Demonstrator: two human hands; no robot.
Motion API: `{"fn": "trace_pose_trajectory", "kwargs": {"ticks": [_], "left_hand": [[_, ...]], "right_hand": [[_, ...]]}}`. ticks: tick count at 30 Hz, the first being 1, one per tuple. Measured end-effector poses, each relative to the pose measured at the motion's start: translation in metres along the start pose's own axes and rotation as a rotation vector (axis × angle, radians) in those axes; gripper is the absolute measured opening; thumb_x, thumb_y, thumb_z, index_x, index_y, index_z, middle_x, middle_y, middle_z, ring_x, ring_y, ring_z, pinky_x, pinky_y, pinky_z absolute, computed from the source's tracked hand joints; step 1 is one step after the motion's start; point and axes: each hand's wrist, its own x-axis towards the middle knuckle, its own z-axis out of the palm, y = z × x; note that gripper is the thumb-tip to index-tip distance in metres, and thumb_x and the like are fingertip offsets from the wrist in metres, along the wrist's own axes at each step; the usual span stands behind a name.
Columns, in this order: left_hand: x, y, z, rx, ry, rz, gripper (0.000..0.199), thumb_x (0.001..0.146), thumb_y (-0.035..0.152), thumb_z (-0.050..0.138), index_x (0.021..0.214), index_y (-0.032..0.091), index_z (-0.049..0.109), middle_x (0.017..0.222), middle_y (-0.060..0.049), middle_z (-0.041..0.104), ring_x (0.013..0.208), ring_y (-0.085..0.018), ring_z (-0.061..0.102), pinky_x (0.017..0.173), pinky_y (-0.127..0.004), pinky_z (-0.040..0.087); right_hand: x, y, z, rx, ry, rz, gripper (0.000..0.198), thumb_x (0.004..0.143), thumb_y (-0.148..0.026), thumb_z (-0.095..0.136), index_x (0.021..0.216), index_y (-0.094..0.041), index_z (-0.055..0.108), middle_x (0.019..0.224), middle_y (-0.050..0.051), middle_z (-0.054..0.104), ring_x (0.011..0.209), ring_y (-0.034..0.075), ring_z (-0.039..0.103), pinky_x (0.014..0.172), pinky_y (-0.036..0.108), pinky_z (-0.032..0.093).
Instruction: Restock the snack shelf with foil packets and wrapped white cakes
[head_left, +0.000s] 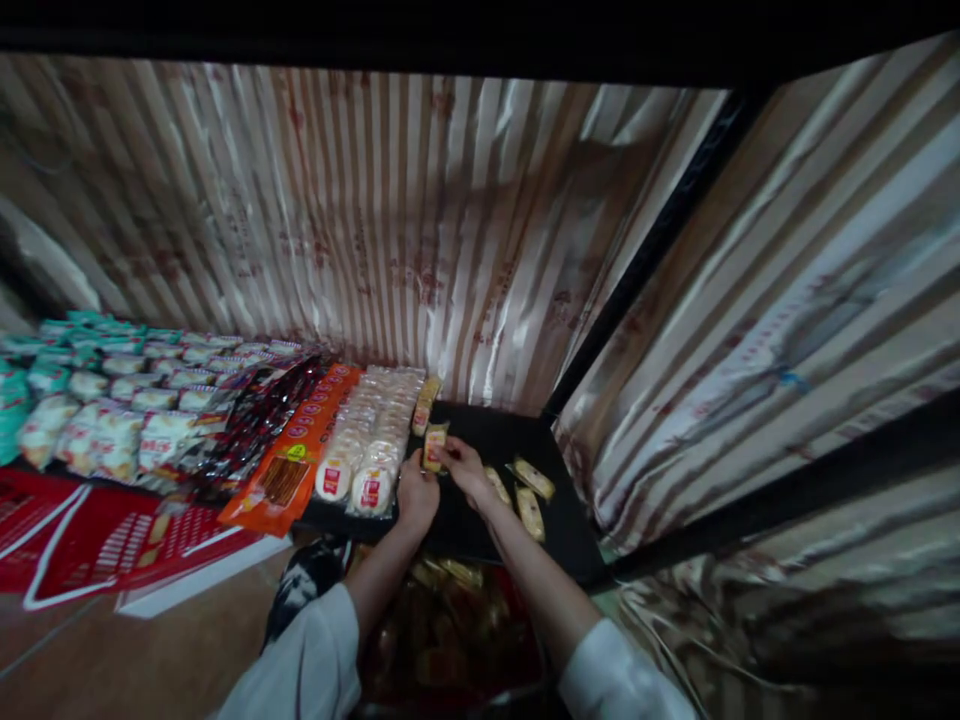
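Between my two hands is a small yellow snack packet [435, 447] with a red label, held over the black shelf [469, 520]. My left hand [418, 494] grips its lower left side, fingers closed. From the right, my right hand [466, 470] pinches the same packet at its edge. Just behind it, more yellow packets [425, 405] stand in a short row against the white round packs [371, 485]. To the right of my right hand, loose yellow packets [530, 512] lie on the shelf, one partly hidden by my forearm.
Left of the white packs are an orange snack bag [281, 490], dark shiny packets [259, 410] and rows of white-and-teal bags [161, 440]. Below the shelf sits a container of yellow packets [450, 620]. A black post [637, 290] and striped sheeting [420, 230] bound the back and right.
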Motion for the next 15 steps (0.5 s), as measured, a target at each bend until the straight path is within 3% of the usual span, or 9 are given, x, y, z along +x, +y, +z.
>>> {"fn": "trace_pose_trajectory", "kwargs": {"ticks": [6, 15], "left_hand": [[0.001, -0.007, 0.010, -0.086, -0.022, -0.021, 0.051, 0.081, 0.008, 0.043, 0.132, 0.004, 0.043, 0.141, -0.018, 0.042, 0.132, -0.022, 0.037, 0.110, -0.032, 0.028], [0.036, -0.020, 0.025, -0.309, -0.112, -0.085, 0.050, 0.088, 0.020, 0.037, 0.136, 0.007, 0.038, 0.146, -0.013, 0.035, 0.136, -0.018, 0.029, 0.115, -0.032, 0.019]], "right_hand": [[0.026, 0.026, 0.009, -0.324, 0.209, -0.042, 0.023, 0.069, -0.031, 0.059, 0.090, -0.022, 0.063, 0.075, -0.002, 0.065, 0.071, 0.016, 0.060, 0.073, 0.031, 0.049], [0.056, 0.045, 0.026, -0.469, 0.199, -0.119, 0.027, 0.073, -0.032, 0.056, 0.096, -0.022, 0.064, 0.088, 0.002, 0.064, 0.082, 0.018, 0.060, 0.080, 0.032, 0.047]]}}
